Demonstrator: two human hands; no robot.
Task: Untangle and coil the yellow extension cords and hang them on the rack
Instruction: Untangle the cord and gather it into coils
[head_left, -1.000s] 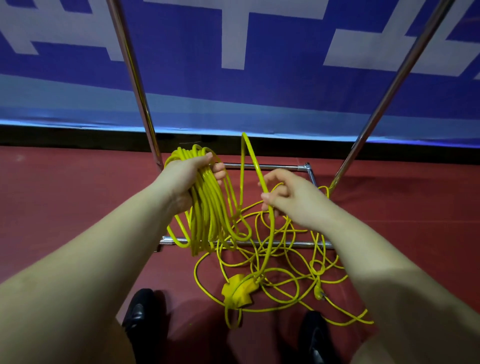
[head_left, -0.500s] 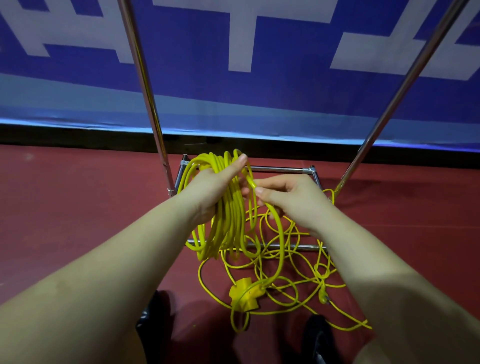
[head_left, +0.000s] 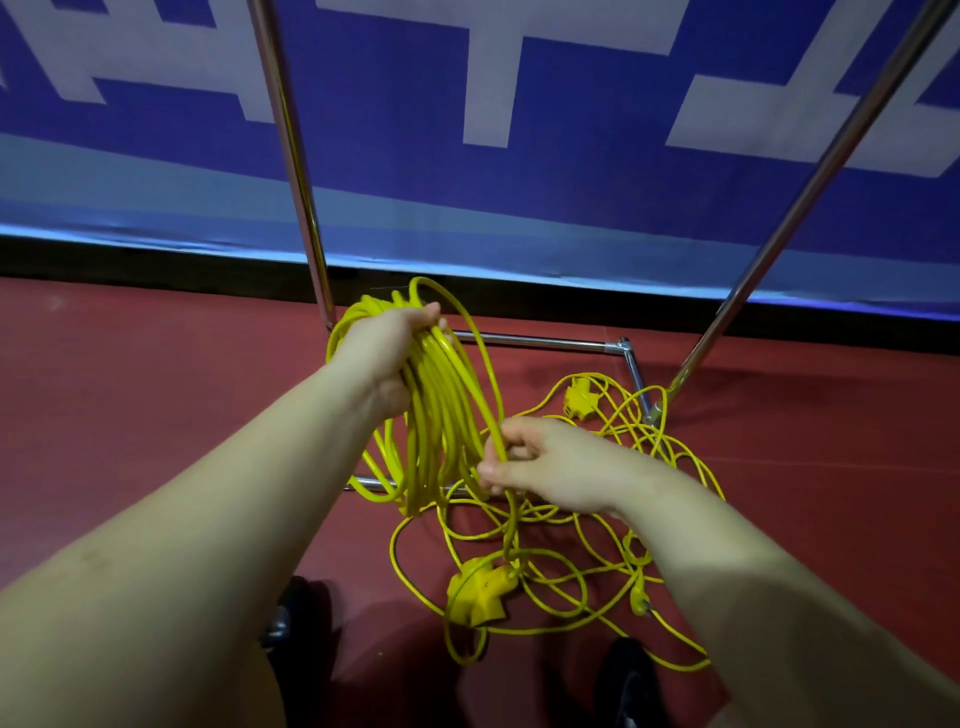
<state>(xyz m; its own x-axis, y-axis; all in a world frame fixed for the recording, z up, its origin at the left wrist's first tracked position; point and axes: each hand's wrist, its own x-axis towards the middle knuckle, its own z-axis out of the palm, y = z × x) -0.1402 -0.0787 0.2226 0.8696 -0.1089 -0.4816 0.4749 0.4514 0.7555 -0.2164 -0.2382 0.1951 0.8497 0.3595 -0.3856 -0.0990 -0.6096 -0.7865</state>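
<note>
My left hand grips the top of a hanging coil of yellow extension cord, held above the floor in front of the rack. My right hand, lower and to the right, pinches a single strand of the same cord that runs from the coil's top down to the floor. A loose yellow tangle lies on the red floor under my hands. One yellow socket block sits near my feet, another socket block lies by the rack's right foot.
The chrome rack has two slanted uprights, the left upright and the right upright, plus a base bar on the red floor. A blue and white banner stands behind. My black shoes are at the bottom edge.
My right hand has dropped down and away from my left, sliding along the strand. My left hand has closed over the coil with one more loop laid on it.
</note>
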